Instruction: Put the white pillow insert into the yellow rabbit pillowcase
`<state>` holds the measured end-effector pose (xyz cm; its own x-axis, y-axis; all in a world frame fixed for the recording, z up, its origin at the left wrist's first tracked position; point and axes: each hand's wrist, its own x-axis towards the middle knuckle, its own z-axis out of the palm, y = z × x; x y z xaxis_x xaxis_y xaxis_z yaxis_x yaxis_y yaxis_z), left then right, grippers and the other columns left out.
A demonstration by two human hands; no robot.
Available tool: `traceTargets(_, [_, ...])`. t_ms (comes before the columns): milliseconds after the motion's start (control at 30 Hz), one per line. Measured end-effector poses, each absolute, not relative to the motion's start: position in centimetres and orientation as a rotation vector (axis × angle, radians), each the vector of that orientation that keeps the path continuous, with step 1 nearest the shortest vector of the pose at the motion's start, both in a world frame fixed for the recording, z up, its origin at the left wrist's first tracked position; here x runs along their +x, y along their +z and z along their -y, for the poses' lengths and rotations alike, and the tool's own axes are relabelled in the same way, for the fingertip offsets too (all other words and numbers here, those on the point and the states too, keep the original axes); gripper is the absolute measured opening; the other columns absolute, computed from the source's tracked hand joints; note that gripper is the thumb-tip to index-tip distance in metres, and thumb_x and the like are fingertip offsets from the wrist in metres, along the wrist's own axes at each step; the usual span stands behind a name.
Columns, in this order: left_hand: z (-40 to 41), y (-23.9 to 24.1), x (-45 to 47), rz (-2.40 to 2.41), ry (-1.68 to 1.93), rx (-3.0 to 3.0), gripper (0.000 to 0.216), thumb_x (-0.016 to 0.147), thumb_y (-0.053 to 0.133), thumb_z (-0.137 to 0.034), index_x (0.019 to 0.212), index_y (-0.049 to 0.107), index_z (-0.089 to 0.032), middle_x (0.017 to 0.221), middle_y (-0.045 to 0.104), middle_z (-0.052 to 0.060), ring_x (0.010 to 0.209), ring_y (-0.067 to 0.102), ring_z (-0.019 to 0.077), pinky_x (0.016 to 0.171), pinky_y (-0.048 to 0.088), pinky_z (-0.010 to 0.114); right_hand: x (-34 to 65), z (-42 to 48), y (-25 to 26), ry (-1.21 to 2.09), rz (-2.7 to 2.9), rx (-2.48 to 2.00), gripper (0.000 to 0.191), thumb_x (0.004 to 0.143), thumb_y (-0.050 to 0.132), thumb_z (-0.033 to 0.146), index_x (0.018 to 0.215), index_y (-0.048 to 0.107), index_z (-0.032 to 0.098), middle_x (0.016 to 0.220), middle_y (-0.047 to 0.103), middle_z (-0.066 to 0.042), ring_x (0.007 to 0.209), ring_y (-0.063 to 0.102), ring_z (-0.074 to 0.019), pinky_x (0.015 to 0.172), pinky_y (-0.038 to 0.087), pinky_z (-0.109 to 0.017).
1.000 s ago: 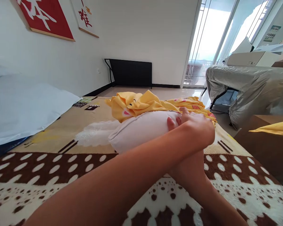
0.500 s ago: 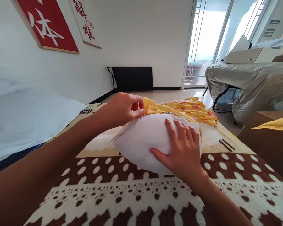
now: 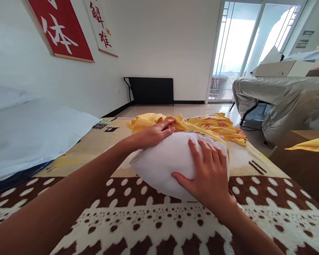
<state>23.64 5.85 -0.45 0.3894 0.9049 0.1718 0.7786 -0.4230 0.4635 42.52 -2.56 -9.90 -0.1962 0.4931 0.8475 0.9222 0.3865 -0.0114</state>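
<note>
A plump white pillow (image 3: pixel 159 166) lies on the patterned blanket in front of me. Along its far side sits a bunched yellow pillowcase (image 3: pixel 215 124) with a printed pattern. My right hand (image 3: pixel 208 170) rests on the pillow's right part, fingers spread and thumb out to the left. At the far left edge, my left hand (image 3: pixel 158 134) lies across the pillow and the yellow cloth, fingers stretched forward and thumb apart from them. Its fingertips touch the cloth; no firm grip shows.
A brown, cream and white blanket (image 3: pixel 138 226) covers the bed. White pillows (image 3: pixel 42 134) lie at left. Beyond the bed a black folded panel (image 3: pixel 151 91) leans on the wall. At right stand a plastic-covered table (image 3: pixel 276 85) with boxes and a cardboard box (image 3: pixel 297 159) with yellow cloth (image 3: pixel 311 144).
My left hand has moved right and flattened from a curled pose over the pillow's far edge. Yellow cloth now bunches to its left. My right hand keeps its place on the pillow.
</note>
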Motion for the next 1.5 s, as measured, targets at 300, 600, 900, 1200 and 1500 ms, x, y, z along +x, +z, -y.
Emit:
traceTargets(300, [-5.6,0.4,24.0,-1.45,0.812,3.032,0.029,0.088,0.044,-0.038,0.085,0.066,-0.02,0.091,0.067,0.007,0.085,0.058,0.0215,0.082,0.042,0.035,42.7,2.4,-10.0,-0.648,1.828,-1.21,0.077,0.079,0.049,0.067,0.136,0.048,0.015,0.129,0.053,-0.019,0.117,0.048,-0.0351,0.101,0.031,-0.052])
traceTargets(600, [-6.0,1.0,23.3,-1.29,0.378,2.495,0.032,0.086,0.043,-0.042,0.1,0.065,-0.023,0.102,0.068,0.001,0.093,0.059,0.0186,0.079,0.044,0.026,42.7,2.5,-9.9,-0.632,1.842,-1.207,0.077,0.079,0.048,0.068,0.135,0.048,0.015,0.131,0.052,-0.019,0.119,0.046,-0.035,0.103,0.029,-0.051])
traceTargets(900, [-5.7,0.0,27.1,-1.422,0.736,2.19,0.026,0.077,0.055,-0.045,0.078,0.051,-0.019,0.079,0.06,0.002,0.075,0.056,0.0189,0.064,0.041,0.03,44.3,1.4,-9.3,-0.632,1.732,-1.168,0.074,0.076,0.054,0.066,0.13,0.05,0.014,0.129,0.055,-0.018,0.116,0.05,-0.0335,0.099,0.033,-0.048])
traceTargets(1200, [-6.1,2.0,34.4,-1.387,0.88,2.304,0.013,0.072,0.055,-0.028,0.071,0.045,-0.019,0.076,0.059,0.002,0.073,0.055,0.0173,0.061,0.038,0.029,48.2,0.1,-8.2,-0.584,1.512,-1.219,0.062,0.076,0.059,0.06,0.119,0.055,0.015,0.114,0.061,-0.016,0.106,0.057,-0.0314,0.091,0.043,-0.047])
traceTargets(1500, [-8.6,1.4,39.5,-1.44,0.81,2.542,0.004,0.071,0.051,-0.017,0.074,0.053,-0.017,0.078,0.064,0.008,0.079,0.061,0.0235,0.064,0.044,0.032,46.8,1.1,-7.7,-0.784,1.677,-0.88,0.032,0.078,0.062,0.022,0.11,0.059,0.02,0.106,0.065,-0.01,0.106,0.059,-0.0277,0.093,0.044,-0.045])
